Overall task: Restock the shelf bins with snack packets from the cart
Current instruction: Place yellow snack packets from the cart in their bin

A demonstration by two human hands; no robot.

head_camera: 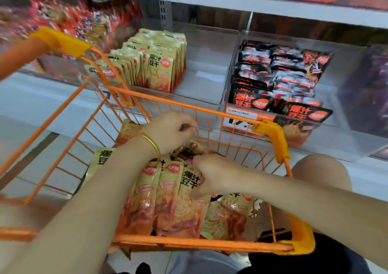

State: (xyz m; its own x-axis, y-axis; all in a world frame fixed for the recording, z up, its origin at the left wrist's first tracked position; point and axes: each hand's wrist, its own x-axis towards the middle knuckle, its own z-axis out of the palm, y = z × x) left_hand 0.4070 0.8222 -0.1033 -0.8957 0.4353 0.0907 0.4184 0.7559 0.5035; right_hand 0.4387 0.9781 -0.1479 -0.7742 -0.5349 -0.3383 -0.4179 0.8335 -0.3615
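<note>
Down in the orange cart (189, 243), both our hands are in the tan snack packets (174, 200).
Our right hand (212, 175) curls its fingers round a few upright ones; our left hand (170, 133) has fingers curled near the far rim, can't tell on what. Clear shelf bin (210, 68) behind is half full of the same packets.

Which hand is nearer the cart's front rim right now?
Left. The left hand is just below the cart's front rim, fingers curled beside its wires. The right hand is lower and closer to the person, gripping tan snack packets.
</note>
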